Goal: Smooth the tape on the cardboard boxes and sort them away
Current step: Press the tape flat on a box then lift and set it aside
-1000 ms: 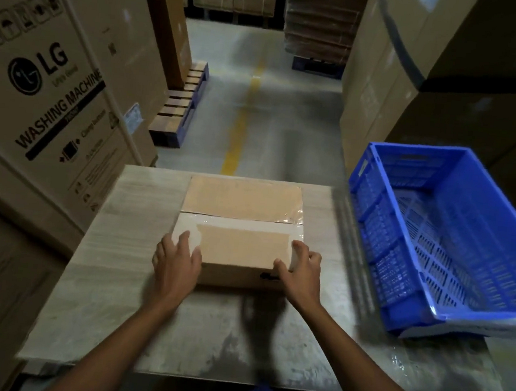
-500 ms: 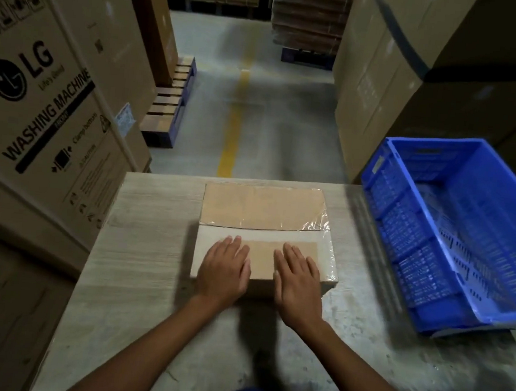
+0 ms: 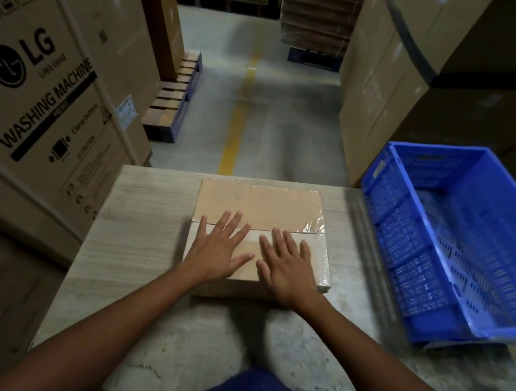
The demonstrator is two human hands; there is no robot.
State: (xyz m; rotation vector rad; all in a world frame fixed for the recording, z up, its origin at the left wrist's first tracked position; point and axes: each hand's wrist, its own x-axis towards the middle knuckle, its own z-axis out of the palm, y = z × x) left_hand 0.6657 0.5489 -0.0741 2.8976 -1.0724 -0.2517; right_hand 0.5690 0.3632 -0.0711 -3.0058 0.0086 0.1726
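Currently, item 1: cardboard box (image 3: 259,203), flat on worktop (image 3: 141,215), centre, toward far edge. Long axis runs left-right; flap seam & clear tape (image 3: 314,229) run the same way across the top, tape wrinkled at right end.
Item 2: left grip (image 3: 220,248), fingers straight & spread, palm flat on box top left of centre, fingertips past the seam. Holds nothing.
Item 3: right grip (image 3: 287,266), likewise flat & spread, just beside the left one, on near-right part of the top. Holds nothing.
Relation: box lies directly under both grips, so smoothing strokes prob. go outward along the seam.
Item 4: blue crate (image 3: 403,241), at worktop's right side, apart from box's right end; right grip is nearer for a transfer. Contents: only its own slotted floor & walls visible.
Misc: washing-machine carton (image 3: 41,80) at left; stacked cartons (image 3: 386,97) far right.
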